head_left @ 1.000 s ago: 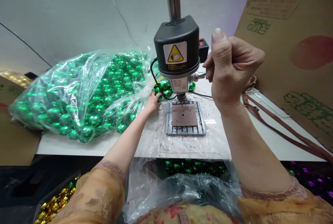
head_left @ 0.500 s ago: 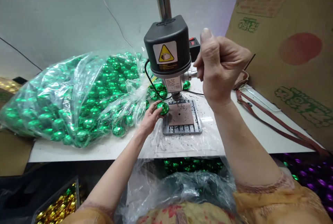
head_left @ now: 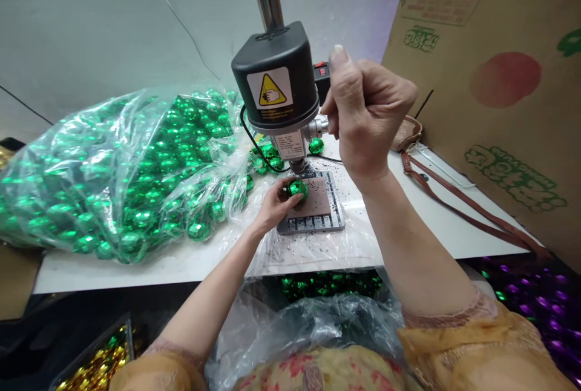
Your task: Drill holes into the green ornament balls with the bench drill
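My left hand [head_left: 278,203] pinches a shiny green faceted ball [head_left: 298,190] beneath the chuck of a small black drill press [head_left: 275,76]. The ball is over the brown board [head_left: 316,198] on the slotted metal base [head_left: 336,221], which is strewn with dark shavings. Raised at the right side of the press, my right hand [head_left: 370,112] is closed around what looks like its feed handle, mostly hidden by the fingers. The drill bit itself is hard to make out behind the ball.
A large clear plastic bag [head_left: 136,179] of green balls lies on the white table at left, a few loose balls [head_left: 316,146] behind the press. Rightward are a brown strap [head_left: 472,212] and cardboard box [head_left: 494,137]. Below sit gold balls [head_left: 97,367] and purple balls [head_left: 540,300].
My left hand has carried the green ball rightward from the base's left edge to under the chuck. My right hand keeps its grip by the press; the whole view has shifted slightly.
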`<control>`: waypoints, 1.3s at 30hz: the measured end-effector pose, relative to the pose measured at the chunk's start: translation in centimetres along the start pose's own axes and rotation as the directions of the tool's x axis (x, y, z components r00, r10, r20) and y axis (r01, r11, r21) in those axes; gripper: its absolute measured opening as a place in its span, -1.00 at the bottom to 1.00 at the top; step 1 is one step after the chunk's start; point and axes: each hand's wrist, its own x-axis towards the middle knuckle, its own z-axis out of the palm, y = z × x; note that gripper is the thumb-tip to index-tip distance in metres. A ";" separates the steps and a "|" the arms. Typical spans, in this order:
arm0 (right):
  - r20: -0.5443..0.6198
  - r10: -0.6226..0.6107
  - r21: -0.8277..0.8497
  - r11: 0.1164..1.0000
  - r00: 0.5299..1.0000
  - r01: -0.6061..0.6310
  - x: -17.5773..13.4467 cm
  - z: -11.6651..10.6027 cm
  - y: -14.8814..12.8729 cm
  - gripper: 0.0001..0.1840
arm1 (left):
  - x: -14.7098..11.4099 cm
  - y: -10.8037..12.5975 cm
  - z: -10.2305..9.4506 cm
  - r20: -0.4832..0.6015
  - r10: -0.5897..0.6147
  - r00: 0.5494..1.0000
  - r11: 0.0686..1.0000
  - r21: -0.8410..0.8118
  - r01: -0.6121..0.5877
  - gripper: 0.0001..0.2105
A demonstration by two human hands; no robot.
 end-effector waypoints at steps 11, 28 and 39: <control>-0.025 -0.009 0.134 0.991 1.000 0.012 0.1 -0.1 -0.5 -0.52 | -0.5 -0.4 2.4 -0.138 0.093 0.986 0.933 0.359 -0.037 -0.49; -0.015 -0.202 -0.008 0.979 0.979 0.202 -2.8 -1.7 0.3 -0.47 | -0.9 -1.0 2.7 -0.148 0.128 0.981 0.947 0.312 -0.076 -0.50; 0.001 -0.258 0.074 0.964 0.966 0.257 -3.7 -2.1 1.1 -0.50 | -0.9 -0.8 2.7 -0.169 0.153 0.974 0.939 0.330 -0.091 -0.52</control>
